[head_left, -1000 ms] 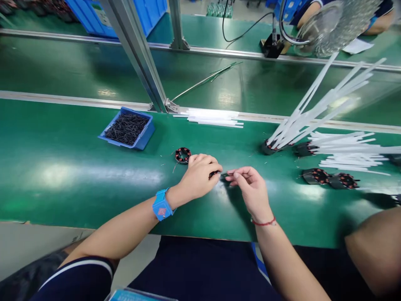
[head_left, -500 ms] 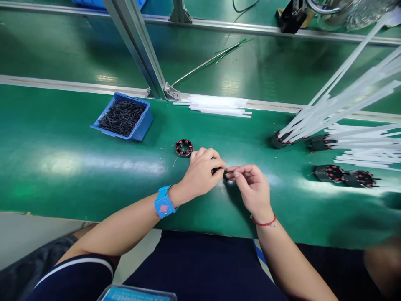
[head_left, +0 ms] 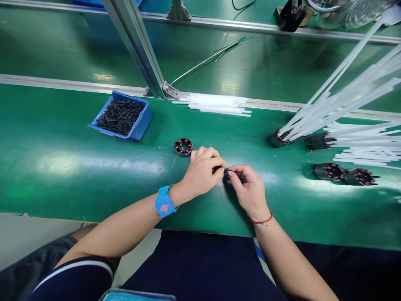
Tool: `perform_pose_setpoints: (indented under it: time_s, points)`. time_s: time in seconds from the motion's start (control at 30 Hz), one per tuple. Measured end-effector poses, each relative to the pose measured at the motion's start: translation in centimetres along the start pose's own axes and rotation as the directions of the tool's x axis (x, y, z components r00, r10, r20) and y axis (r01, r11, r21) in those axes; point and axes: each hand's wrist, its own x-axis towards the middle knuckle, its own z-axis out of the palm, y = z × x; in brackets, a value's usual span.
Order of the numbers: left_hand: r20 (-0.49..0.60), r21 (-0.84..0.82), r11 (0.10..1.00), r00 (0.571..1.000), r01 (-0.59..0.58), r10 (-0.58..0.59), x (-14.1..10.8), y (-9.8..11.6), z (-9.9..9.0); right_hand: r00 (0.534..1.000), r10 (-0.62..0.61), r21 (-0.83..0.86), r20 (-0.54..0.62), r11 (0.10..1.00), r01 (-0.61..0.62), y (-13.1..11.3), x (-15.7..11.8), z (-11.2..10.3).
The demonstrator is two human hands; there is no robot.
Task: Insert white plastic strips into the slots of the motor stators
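Our left hand grasps a mostly hidden dark part at the desk; our right fingertips pinch close beside it, contents unclear. A copper-wound stator lies by our left knuckles.

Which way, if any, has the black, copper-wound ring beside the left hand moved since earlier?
No: the ring keeps its place, nearer the person than the silver metal post.

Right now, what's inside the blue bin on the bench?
The blue bin holds a heap of short, thin black pieces. Only the top layer shows; whatever lies beneath it, including the bin's floor, is covered.
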Motion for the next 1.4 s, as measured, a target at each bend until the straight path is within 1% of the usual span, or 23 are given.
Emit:
perform_pose_setpoints:
  time_s: [0.13,0.23,0.3,0.37,0.43,0.5,0.57,0.6,0.63,0.7,0.77,0.83,0.87,0.9,0.93,0.97,1.0,1.03,1.1,1.17,1.2,1.33,1.4]
  points:
    - [-0.017,-0.007,1.0,1.0,0.016,-0.016,0.0,0.1,0.2,0.989,-0.138,-0.175,-0.05,0.976,0.127,-0.6,0.1,0.3]
    - [-0.034,-0.02,0.999,0.999,0.041,-0.042,-0.2,0.5,0.5,0.961,-0.266,-0.361,-0.068,0.905,0.225,-0.8,0.2,1.0]
    - [-0.048,-0.028,0.998,0.997,0.054,-0.055,-0.5,0.7,0.7,0.946,-0.318,-0.472,-0.066,0.845,0.251,-0.8,0.3,1.5]
    - [-0.045,-0.021,0.999,0.998,0.05,-0.051,-0.8,0.9,0.8,0.951,-0.3,-0.484,-0.08,0.846,0.226,-0.8,0.3,1.6]
    - [-0.021,0.0,1.0,0.999,0.03,-0.03,-1.2,0.9,0.6,0.978,-0.187,-0.326,-0.09,0.934,0.149,-0.8,0.3,1.3]
    - [-0.003,0.027,0.999,1.0,0.016,-0.016,-1.6,0.7,0.2,1.0,0.008,-0.05,-0.009,0.999,-0.009,-0.8,0.2,0.7]
    - [0.01,0.061,0.998,1.0,0.011,-0.011,-2.1,0.3,-0.4,0.976,0.179,0.174,0.126,0.964,-0.2,-0.8,0.1,0.1]
    - [0.023,0.082,0.997,1.0,0.004,-0.006,-2.3,0.0,-0.7,0.954,0.237,0.24,0.182,0.931,-0.277,-0.8,0.1,-0.1]
    - [0.043,0.106,0.994,0.999,-0.009,0.004,-2.6,-0.2,-0.9,0.936,0.275,0.285,0.219,0.9,-0.331,-0.8,0.1,-0.3]
    - [0.09,0.157,0.987,0.996,-0.037,0.023,-2.9,-0.6,-1.3,0.914,0.306,0.357,0.268,0.849,-0.389,-0.8,0.2,-0.3]
    - [0.119,0.188,0.981,0.992,-0.057,0.035,-3.0,-0.9,-1.5,0.9,0.311,0.403,0.305,0.814,-0.418,-0.9,0.3,0.0]
    - [0.13,0.181,0.981,0.99,-0.071,0.048,-3.1,-1.1,-1.4,0.905,0.303,0.407,0.298,0.818,-0.407,-1.0,0.3,0.5]
    - [0.129,0.167,0.983,0.99,-0.076,0.055,-3.0,-1.2,-1.3,0.921,0.284,0.377,0.265,0.849,-0.37,-1.0,0.3,0.7]
    - [0.123,0.151,0.985,0.991,-0.08,0.061,-3.0,-1.2,-1.2,0.947,0.239,0.314,0.213,0.901,-0.298,-1.0,0.2,0.9]
    - [0.114,0.134,0.988,0.991,-0.081,0.066,-3.0,-1.2,-1.1,0.976,0.161,0.213,0.149,0.958,-0.191,-1.0,0.2,1.0]
    - [0.102,0.119,0.99,0.993,-0.078,0.066,-3.0,-1.2,-0.9,0.995,0.049,0.081,0.089,0.995,-0.056,-1.0,0.1,1.1]
    - [0.091,0.103,0.992,0.994,-0.072,0.063,-2.9,-1.1,-0.8,0.995,-0.086,-0.063,0.048,0.994,0.089,-1.0,-0.1,1.1]
    - [0.083,0.082,0.995,0.995,-0.063,0.057,-2.9,-1.0,-0.7,0.975,-0.219,-0.195,0.027,0.956,0.22,-0.9,-0.2,1.1]
    - [0.086,0.01,0.999,0.996,-0.032,0.031,-2.9,-0.8,-0.6,0.909,-0.415,-0.366,0.032,0.842,0.397,-0.7,-0.6,1.0]
    - [0.105,-0.099,0.995,0.994,0.011,-0.001,-2.8,-0.6,-0.7,0.855,-0.517,-0.429,0.038,0.764,0.482,-0.5,-1.0,0.7]
    - [0.111,-0.155,0.987,0.994,0.03,-0.013,-2.8,-0.4,-0.8,0.837,-0.545,-0.442,0.043,0.741,0.505,-0.5,-1.2,0.6]
    - [0.128,-0.314,0.944,0.99,0.099,-0.062,-2.8,-0.2,-1.6,0.809,-0.573,-0.457,0.131,0.689,0.563,-0.7,-1.6,-0.2]
    - [0.174,-0.349,0.929,0.982,0.125,-0.067,-2.8,-0.2,-1.9,0.791,-0.584,-0.47,0.182,0.655,0.592,-0.9,-1.5,-0.6]
